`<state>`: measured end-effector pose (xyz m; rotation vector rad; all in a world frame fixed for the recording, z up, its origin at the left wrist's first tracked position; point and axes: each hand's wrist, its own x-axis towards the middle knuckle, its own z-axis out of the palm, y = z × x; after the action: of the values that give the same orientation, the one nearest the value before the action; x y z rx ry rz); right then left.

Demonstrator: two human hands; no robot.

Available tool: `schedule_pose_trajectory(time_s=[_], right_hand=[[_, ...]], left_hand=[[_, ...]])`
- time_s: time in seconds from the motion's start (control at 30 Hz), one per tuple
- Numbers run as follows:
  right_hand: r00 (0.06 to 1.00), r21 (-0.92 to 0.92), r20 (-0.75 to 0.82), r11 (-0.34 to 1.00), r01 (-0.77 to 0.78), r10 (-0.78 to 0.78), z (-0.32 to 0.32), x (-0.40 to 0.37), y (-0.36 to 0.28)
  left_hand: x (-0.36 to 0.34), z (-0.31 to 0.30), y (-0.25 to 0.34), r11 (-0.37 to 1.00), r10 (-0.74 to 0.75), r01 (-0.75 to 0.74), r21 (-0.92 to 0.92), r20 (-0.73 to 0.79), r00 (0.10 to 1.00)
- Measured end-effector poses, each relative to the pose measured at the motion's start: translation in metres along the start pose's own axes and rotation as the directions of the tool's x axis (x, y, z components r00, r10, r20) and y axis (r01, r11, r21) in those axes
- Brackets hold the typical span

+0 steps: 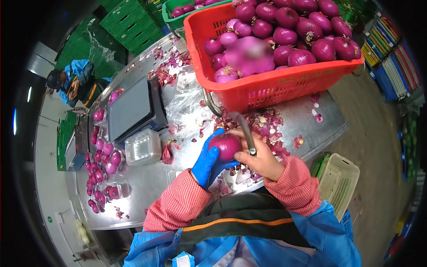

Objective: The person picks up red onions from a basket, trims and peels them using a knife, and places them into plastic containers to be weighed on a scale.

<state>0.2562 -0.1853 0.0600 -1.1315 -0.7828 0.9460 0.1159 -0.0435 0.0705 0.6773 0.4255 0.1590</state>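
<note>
My left hand (207, 162), in a blue glove, cups a red onion (225, 147) from the left and below, above the metal table. My bare right hand (263, 159) is closed around a knife with a curved grey blade (247, 132), which points up and away; its handle is hidden in my grip. The right fingertips and thumb also touch the onion's right side. Loose onion skins (264, 127) lie on the table beyond and under my hands. Just past them stands a red crate (275, 91) heaped with red onions (284, 36).
On the metal table (153, 187) are a scale (130, 107), clear plastic trays (143, 147) and packed onions (106, 156) along the left side. A beige basket (340, 178) stands low at right. Another person (78, 82) is at the far left, near green crates (131, 24).
</note>
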Motion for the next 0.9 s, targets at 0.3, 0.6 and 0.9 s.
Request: schedule_pose_trajectory(time_s=[0.3, 0.6, 0.9], right_hand=[[0.915, -0.911, 0.047, 0.359, 0.204, -0.400, -0.001, -0.016, -0.022], [0.905, -0.970, 0.127, 0.140, 0.199, -0.406, 0.004, -0.014, -0.021], [0.933, -0.975, 0.078, 0.167, 0.145, -0.352, -0.024, -0.024, -0.008]], left_hand=[[-0.007, -0.009, -0.005, 0.843, 0.327, -0.292, 0.452, 0.001, 0.945], [-0.011, -0.002, -0.008, 0.776, 0.231, -0.213, 0.593, 0.047, 0.972], [-0.014, -0.008, -0.004, 0.854, 0.180, -0.193, 0.482, 0.075, 0.981]])
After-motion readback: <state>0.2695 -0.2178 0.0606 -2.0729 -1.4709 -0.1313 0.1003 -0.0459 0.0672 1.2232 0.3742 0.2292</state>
